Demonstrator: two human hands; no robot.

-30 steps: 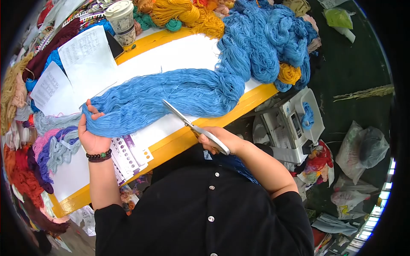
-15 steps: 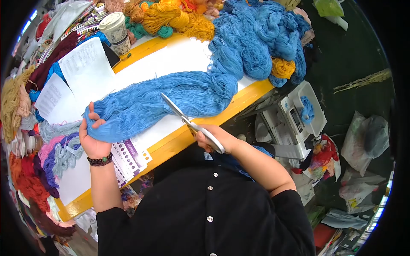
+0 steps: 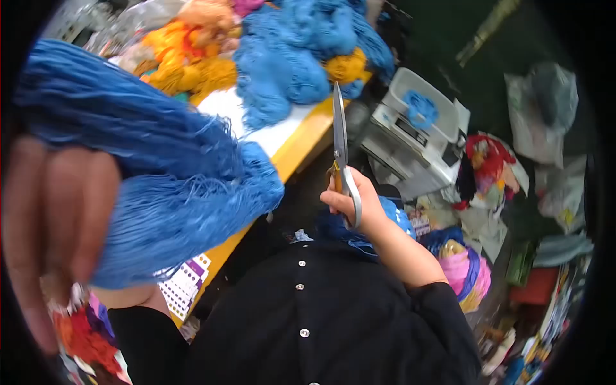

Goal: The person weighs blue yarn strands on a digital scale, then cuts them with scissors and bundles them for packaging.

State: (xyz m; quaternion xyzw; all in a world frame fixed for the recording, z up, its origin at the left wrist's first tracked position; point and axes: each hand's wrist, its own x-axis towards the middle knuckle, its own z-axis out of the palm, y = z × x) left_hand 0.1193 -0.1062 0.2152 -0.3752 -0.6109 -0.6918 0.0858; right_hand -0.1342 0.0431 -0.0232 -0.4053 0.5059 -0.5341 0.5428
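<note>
My left hand [image 3: 61,212] is raised close to the camera at the left, its fingers large and a little blurred. They are wrapped round a hank of blue yarn [image 3: 186,212], which hangs in loops across the yellow-edged table. Where the hand meets the yarn is partly hidden. My right hand [image 3: 351,196] is closed round the handles of a pair of scissors [image 3: 339,125], held in front of my chest with the blades pointing up and apart from the yarn. The blades look shut.
A large heap of blue yarn [image 3: 289,51] lies on the table [image 3: 298,138] with orange yarn [image 3: 221,74] beside it. Printed cards [image 3: 183,285] lie at the near edge. To the right stand a scale with a white tray [image 3: 410,83], a plastic bag [image 3: 545,109] and coloured yarn bundles [image 3: 465,273].
My left hand has lifted the blue hank off the table towards the camera. My right hand has moved right, turning the scissors upright and away from the yarn. The view has shifted too.
</note>
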